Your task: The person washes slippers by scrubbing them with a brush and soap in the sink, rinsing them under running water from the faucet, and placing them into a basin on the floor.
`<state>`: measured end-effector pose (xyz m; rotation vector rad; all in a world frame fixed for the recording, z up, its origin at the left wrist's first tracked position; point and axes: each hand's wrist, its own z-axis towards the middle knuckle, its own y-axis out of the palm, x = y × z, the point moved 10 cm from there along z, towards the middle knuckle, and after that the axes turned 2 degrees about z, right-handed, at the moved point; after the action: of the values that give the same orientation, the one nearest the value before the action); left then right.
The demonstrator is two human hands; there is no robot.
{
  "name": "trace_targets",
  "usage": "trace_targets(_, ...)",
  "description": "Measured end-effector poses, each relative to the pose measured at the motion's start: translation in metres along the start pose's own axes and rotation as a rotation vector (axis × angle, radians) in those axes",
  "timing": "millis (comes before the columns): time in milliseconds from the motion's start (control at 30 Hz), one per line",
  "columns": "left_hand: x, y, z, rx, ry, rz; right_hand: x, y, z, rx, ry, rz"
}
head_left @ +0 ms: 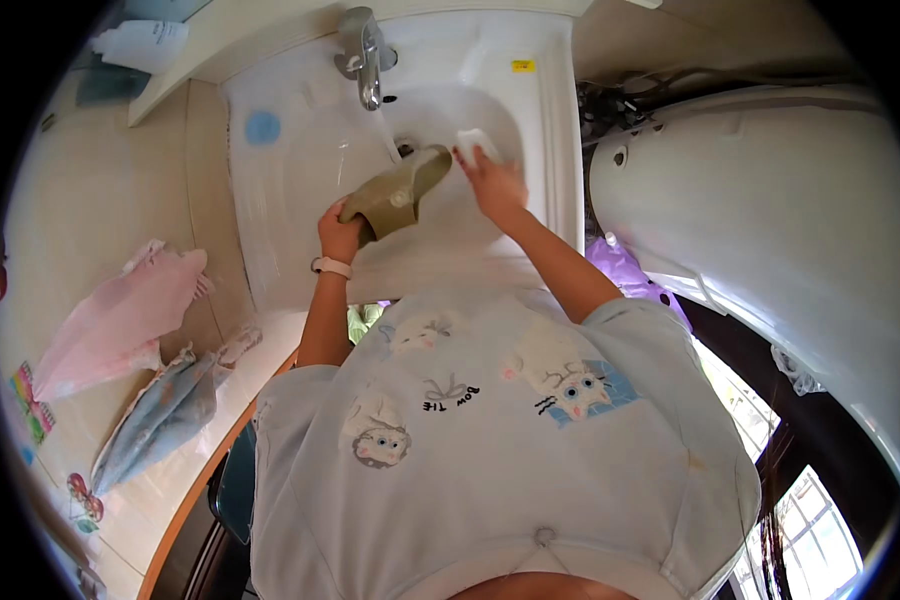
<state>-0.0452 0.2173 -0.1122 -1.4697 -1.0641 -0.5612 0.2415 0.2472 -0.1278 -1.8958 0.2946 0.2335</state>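
Observation:
My left hand [341, 232], with a pale band on its wrist, is closed around the opening end of an olive-green slipper [398, 192]. The slipper is held tilted over the white sink [300, 225], its toe pointing up and to the right near the drain [404, 149]. To the right of the toe, my right hand [496, 186] grips a small white block [477, 146]; whether it is a sponge, soap or a brush I cannot tell. The block is apart from the slipper. Above them is a chrome faucet [366, 65], with what looks like a thin stream of water below its spout.
A round blue patch [262, 127] is on the sink's left side, and a yellow sticker [523, 66] on its back right. Pink cloth [135, 315] and blue-grey cloth [165, 415] hang at left. A white bottle [142, 46] lies upper left; a large white appliance [760, 190] stands right.

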Motion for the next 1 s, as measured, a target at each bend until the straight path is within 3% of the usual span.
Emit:
trace_targets(33, 0.002, -0.004, 0.013, -0.005, 0.005, -0.001, 0.025, -0.016, -0.008, -0.020, 0.219, 0.269)
trace_targets(200, 0.027, 0.034, 0.083, -0.361, 0.048, -0.094, 0.041, -0.046, -0.036, 0.158, 0.258, 0.623)
trace_targets(333, 0.032, 0.063, 0.112, -0.429, 0.003, -0.175, 0.052, -0.039, -0.050, 0.247, 0.296, 0.956)
trace_targets(533, 0.038, 0.076, 0.133, -0.491, 0.083, -0.055, 0.078, -0.064, -0.073, 0.540, 0.320, 0.944)
trace_targets(633, 0.031, 0.065, 0.132, -0.523, -0.024, -0.156, 0.095, -0.060, -0.076, 0.568, 0.370, 1.080)
trace_targets(700, 0.007, 0.055, 0.135, -0.559, -0.218, -0.319, 0.104, -0.054, -0.074, 0.558, 0.412, 1.141)
trace_targets(767, -0.006, 0.041, 0.137, -0.569, -0.262, -0.338, 0.111, -0.057, -0.073, 0.673, 0.325, 1.261)
trace_targets(1000, -0.030, -0.018, 0.126, -0.484, -0.310, -0.481, 0.101, -0.071, -0.067, 0.597, 0.226, 1.218)
